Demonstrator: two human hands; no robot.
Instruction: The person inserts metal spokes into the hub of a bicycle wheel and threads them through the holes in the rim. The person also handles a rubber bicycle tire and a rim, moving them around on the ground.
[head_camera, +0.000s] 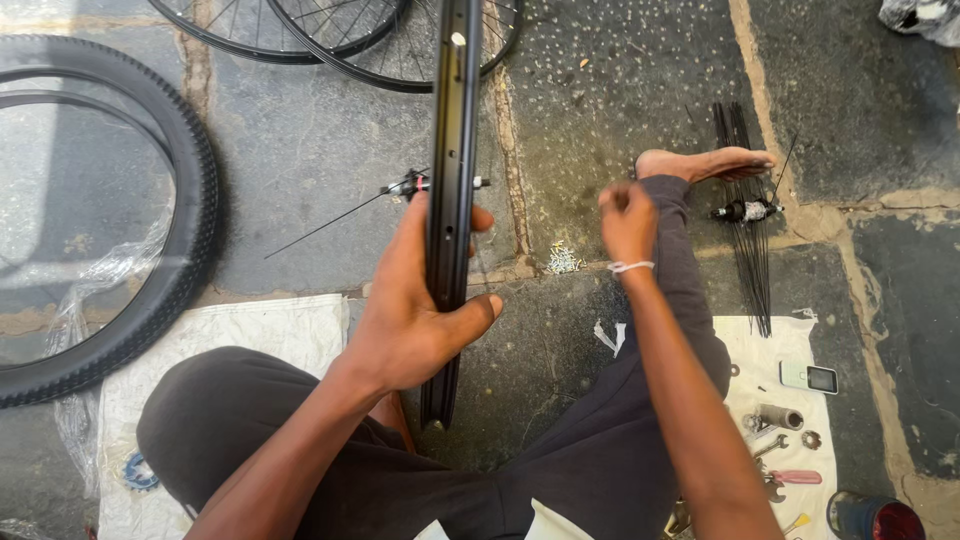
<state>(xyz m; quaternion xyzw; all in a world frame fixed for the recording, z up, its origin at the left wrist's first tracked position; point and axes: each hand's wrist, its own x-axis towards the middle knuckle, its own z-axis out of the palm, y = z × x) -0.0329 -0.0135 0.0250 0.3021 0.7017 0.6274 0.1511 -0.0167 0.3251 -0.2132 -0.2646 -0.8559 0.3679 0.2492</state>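
The left hand (415, 305) grasps a bare black rim (452, 200), held edge-on and upright between the knees, running toward 12 o'clock. The right hand (628, 222) is clenched at 3 o'clock of it; whether it pinches anything I cannot tell. The rim looks light, stiff and smooth, so gripping across its walls seems surest. A hub (745, 211) lies on spokes (748, 260) farther right.
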